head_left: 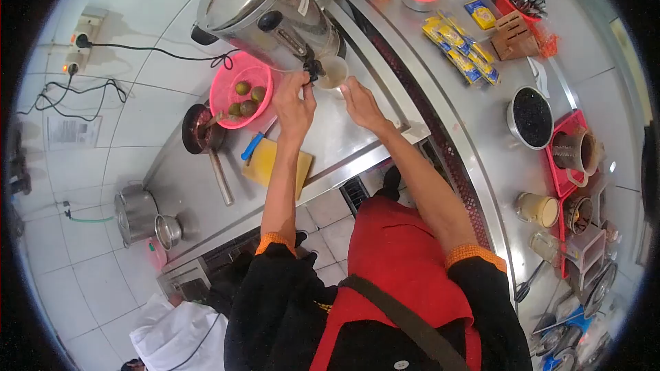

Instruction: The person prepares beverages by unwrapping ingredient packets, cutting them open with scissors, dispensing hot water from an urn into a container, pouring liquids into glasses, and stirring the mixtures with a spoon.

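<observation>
A large metal drink urn [302,3] stands on the steel counter at the top, its black tap [313,69] facing me. My left hand [294,106] is closed, with its fingertips on the tap. Beside it, my right hand [364,103] grips the near side of a whitish cup [333,73], held upright under or just beside the tap. Whether liquid is running cannot be made out. Left of my left hand sits a pink basket [218,93] with several green-brown round fruits [249,101]. A blue-handled knife [253,145] lies on a yellow cutting board [267,168] near my left forearm.
A saucepan [221,175] stands left of the basket, its handle toward the counter edge. The right counter bears yellow sachets [459,48], a bowl of black contents [531,118], a red tray [567,124] and a glass mug [538,209]. Someone in white [180,333] is at lower left.
</observation>
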Action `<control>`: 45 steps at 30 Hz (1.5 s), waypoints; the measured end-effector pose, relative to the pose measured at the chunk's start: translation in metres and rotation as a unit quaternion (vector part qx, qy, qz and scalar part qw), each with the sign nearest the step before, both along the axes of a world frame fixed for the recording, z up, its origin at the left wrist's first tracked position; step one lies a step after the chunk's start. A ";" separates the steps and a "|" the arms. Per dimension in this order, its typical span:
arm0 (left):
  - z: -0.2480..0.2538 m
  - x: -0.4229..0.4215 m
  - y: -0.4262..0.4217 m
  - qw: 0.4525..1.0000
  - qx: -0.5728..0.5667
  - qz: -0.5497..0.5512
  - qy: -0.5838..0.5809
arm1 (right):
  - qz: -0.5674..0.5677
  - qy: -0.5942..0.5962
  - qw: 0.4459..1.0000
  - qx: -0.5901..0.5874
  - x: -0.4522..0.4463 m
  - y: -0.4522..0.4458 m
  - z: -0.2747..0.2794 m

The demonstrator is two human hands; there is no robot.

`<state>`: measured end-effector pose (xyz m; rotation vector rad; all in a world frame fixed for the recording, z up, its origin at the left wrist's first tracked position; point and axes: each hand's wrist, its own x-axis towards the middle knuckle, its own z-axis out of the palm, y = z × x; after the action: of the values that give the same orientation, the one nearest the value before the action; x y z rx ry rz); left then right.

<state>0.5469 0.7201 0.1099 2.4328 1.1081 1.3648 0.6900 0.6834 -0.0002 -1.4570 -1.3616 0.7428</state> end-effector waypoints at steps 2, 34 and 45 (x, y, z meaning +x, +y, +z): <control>-0.016 0.003 -0.005 0.999 0.031 0.003 0.019 | -0.016 0.003 0.999 0.038 -0.001 0.000 -0.003; -0.042 -0.005 0.011 0.992 0.095 -0.052 0.070 | 0.027 -0.146 0.987 0.066 -0.009 0.032 -0.049; -0.127 -0.044 0.087 0.974 -0.067 -0.189 -0.106 | -0.112 0.035 0.984 0.133 0.048 -0.161 0.084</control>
<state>0.5027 0.8066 -0.0173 2.1930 0.6239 1.3350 0.7384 0.5227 0.0834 -1.3302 -1.1712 0.4443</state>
